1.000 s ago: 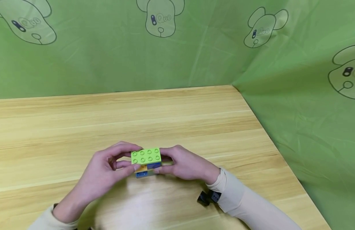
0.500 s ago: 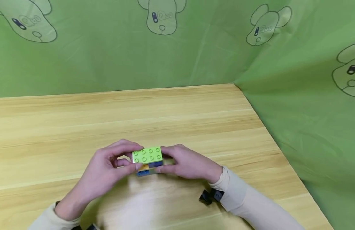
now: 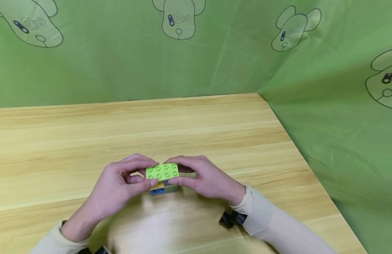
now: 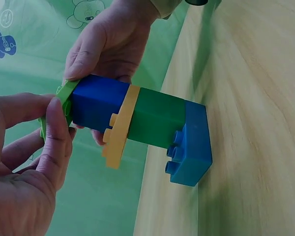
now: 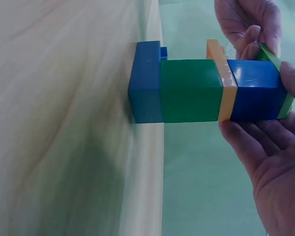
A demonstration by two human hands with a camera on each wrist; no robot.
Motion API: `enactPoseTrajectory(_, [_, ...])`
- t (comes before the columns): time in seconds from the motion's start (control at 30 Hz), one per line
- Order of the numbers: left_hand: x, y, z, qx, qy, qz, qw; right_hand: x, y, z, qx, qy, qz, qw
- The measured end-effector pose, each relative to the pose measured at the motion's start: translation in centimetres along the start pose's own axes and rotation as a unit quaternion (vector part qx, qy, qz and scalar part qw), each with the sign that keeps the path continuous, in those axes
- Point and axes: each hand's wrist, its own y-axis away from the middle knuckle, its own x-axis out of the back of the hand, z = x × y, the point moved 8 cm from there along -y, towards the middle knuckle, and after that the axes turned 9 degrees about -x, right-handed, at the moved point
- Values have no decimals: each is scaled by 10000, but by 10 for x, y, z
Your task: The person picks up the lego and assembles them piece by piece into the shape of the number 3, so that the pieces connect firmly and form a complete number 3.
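Note:
A stack of toy building bricks stands upright on the wooden table. At its base is a blue brick [image 4: 191, 147], then a green brick [image 5: 191, 91], a thin orange brick [image 4: 123, 130], a dark blue brick [image 5: 257, 88] and a thin lime-green brick [image 3: 162, 171] on top. Thumb and fingers of my left hand [image 3: 114, 188] pinch the left end of the lime-green brick, which juts out past the dark blue one. From the right, my right hand [image 3: 205, 178] grips the upper stack, thumb at the front just below the lime-green brick, fingers behind it.
The wooden table [image 3: 72, 148] ends at a green cloth [image 3: 119, 63] with printed bear heads along the back and right. A black device [image 3: 233, 218] sits at the right wrist, and part of another [image 3: 102, 250] shows by the left.
My right hand has shifted up the stack, its thumb rising from the lower bricks to just under the lime-green brick and its fingers reaching further behind. The left hand keeps its pinch.

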Motion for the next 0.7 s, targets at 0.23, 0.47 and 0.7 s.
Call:
enactPoseTrajectory(0.23, [-3, 0, -3, 53, 222, -86, 9997, 2, 0, 0, 75, -208, 28, 9998])
enactPoseTrajectory(0.47, [-3, 1, -3, -340, -137, -42, 9993, 2, 1, 3, -149, -585, 104, 9981])
enactPoseTrajectory(0.7, [4, 5, -14, -174, -888, -152, 9958, 1, 0, 2, -75, -621, 155, 9979])
